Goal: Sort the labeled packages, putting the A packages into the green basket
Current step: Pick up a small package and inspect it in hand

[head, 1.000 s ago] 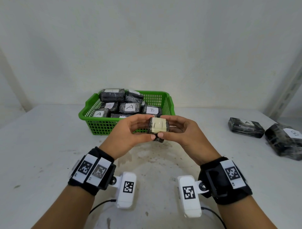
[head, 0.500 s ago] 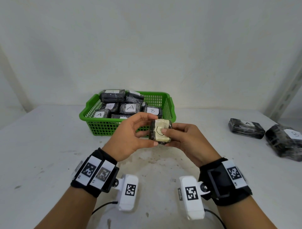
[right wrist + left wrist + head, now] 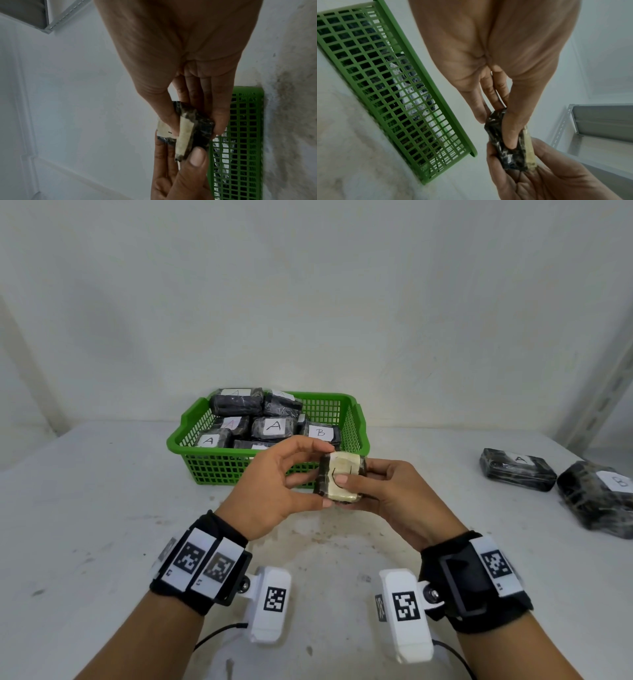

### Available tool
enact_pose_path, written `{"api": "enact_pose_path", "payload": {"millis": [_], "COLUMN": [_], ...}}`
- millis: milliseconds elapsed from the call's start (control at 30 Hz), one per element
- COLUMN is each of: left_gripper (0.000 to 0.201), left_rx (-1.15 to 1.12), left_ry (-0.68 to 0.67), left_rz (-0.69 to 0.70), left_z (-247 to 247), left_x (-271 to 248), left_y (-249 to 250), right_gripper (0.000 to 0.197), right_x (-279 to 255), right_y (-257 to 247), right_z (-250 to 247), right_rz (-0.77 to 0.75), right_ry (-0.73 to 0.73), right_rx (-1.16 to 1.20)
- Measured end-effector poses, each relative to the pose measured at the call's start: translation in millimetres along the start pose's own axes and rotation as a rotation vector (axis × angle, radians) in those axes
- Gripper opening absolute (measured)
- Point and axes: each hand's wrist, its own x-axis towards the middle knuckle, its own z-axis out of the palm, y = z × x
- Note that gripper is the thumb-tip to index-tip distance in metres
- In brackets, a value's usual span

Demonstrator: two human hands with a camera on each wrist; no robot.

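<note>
Green lattice plastic forms the basket (image 3: 352,422) at 12 o'clock on the table (image 3: 102,508); it holds a heap of black, crinkly film-wrapped blocks with white labels, several reading A, one B. Just before it, above the table, both hands pinch a small dark-wrapped package (image 3: 339,482) with a cream label whose mark is partly covered: left hand (image 3: 274,487) from 9 o'clock, right hand (image 3: 394,494) from 3. At 3 o'clock lie an A block (image 3: 517,474) and a B block (image 3: 599,494), side by side.

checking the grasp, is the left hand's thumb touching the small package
Touching. The left wrist view shows the left hand thumb pressed flat on the small package.
</note>
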Motion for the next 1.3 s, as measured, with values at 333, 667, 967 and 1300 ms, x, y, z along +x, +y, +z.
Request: {"api": "enact_pose_path", "payload": {"millis": [333, 667, 967, 1300], "left_gripper": [0.066, 0.04, 0.04, 0.049], "left_rx": [0.019, 0.04, -0.015, 0.17], "left_ry": [-0.028, 0.11, 0.105, 0.047], "left_rz": [-0.007, 0.079, 0.116, 0.095], "left_z": [-1.4, -4.3, -1.3, 2.8], "left_x": [0.1, 1.5, 3.4, -1.6], "left_y": [1.4, -1.7, -4.1, -4.0], "right_gripper": [0.036, 0.073, 0.046, 0.036], "right_x": [0.1, -2.8, -6.1, 1.4], "right_y": [-0.8, -2.9, -9.4, 3.0], "right_z": [-0.1, 4.6, 5.4, 10.6], "right_rz": [-0.177, 0.01, 0.028, -0.169], "right_ry": [0.073, -0.04, -0.064, 0.222], "right_rx": [-0.125, -0.07, 0.231, -0.026]}}
